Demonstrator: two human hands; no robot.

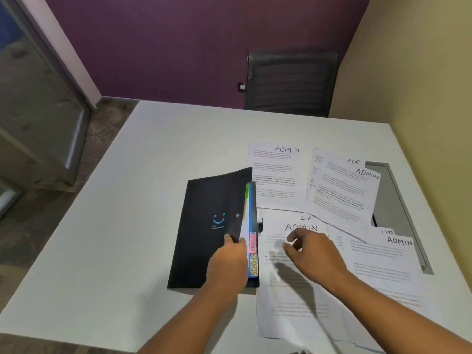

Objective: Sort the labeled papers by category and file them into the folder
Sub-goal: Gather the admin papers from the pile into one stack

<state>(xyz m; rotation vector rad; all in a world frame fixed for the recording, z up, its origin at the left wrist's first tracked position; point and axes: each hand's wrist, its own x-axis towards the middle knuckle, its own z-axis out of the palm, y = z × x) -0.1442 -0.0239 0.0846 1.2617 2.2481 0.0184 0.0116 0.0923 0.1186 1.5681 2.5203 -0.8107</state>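
Black folder (204,226) is lying on the white bench (127,226), its front cover being pinched at the right edge by the left hand (228,261); a blue divider (252,208) and a green divider (247,192) are showing inside it, with a pink FINANCE tab (252,242) and a SPORTS tab (253,264) sticking out. Just right of the folder, the right hand (314,254) is hovering, fingers loosely curled and holding nothing, over the nearest ADMIN sheet (288,297). Further ADMIN and HR sheets (342,190) are lying beyond and farther right of the folder, some overlapping.

Black folder (204,226) with blue smiley, lying flat, cover edge lifted, coloured tabbed dividers (252,215) inside, printed papers (342,190) labelled ADMIN and HR, overlapping just right of it
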